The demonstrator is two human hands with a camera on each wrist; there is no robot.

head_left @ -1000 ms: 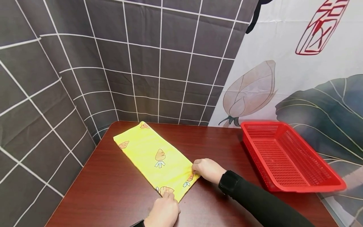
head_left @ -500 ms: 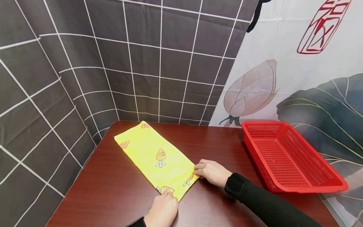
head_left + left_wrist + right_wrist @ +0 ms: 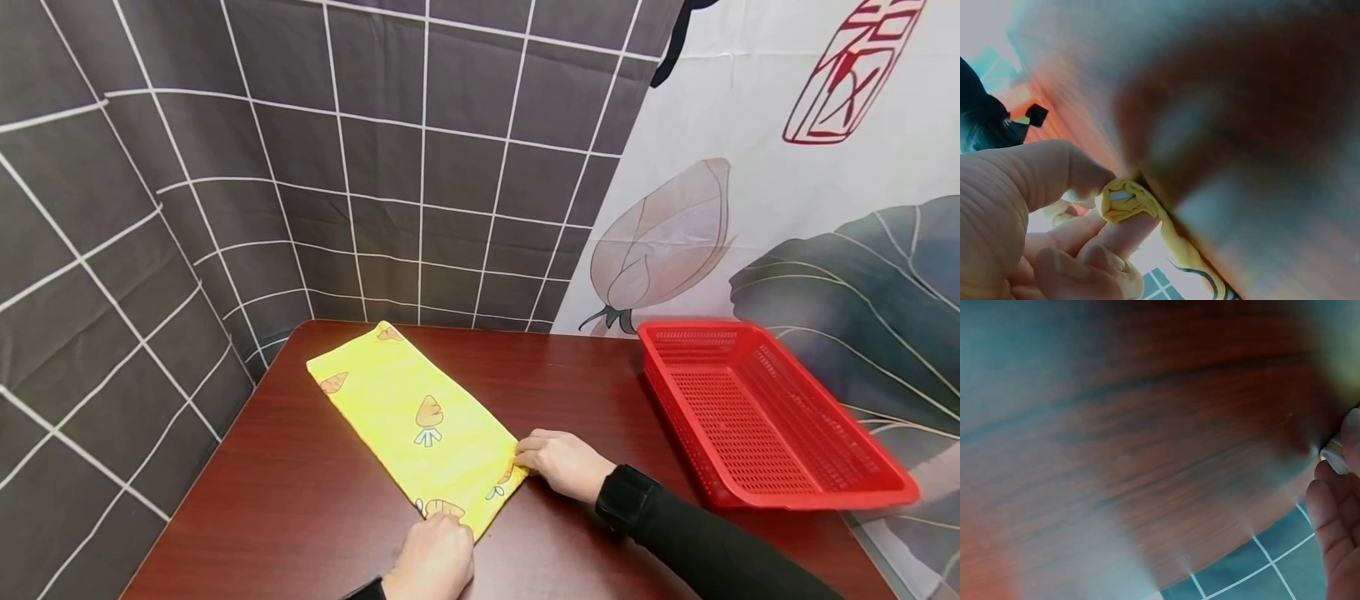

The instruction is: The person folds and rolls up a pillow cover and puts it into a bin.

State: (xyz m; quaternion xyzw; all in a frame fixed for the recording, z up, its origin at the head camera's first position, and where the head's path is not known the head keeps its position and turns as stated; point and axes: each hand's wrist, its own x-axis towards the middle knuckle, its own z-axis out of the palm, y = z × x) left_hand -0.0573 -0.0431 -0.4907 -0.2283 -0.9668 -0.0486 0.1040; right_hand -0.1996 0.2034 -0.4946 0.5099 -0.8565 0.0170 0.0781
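A yellow cloth (image 3: 390, 408) printed with carrots lies folded into a long rectangle, slanting across the table. My left hand (image 3: 433, 557) pinches its near corner. In the left wrist view, the thumb and a finger of that hand squeeze the cloth's bunched, layered edge (image 3: 1129, 201). At the cloth's right corner, my right hand (image 3: 564, 465) grips the short end between thumb and fingers. Only a small bit of the pinched edge (image 3: 1334, 456) shows in the right wrist view, beside the fingertips. The cloth's underside is hidden.
A red perforated plastic basket (image 3: 750, 425) stands at the table's right side. The dark red wooden table (image 3: 300, 517) runs back to a grey gridded curtain (image 3: 375, 150) and a white printed hanging (image 3: 675, 108).
The cloth has shifted slightly to the right and toward me, with both hands still on it. My right hand has moved a little right and nearer.
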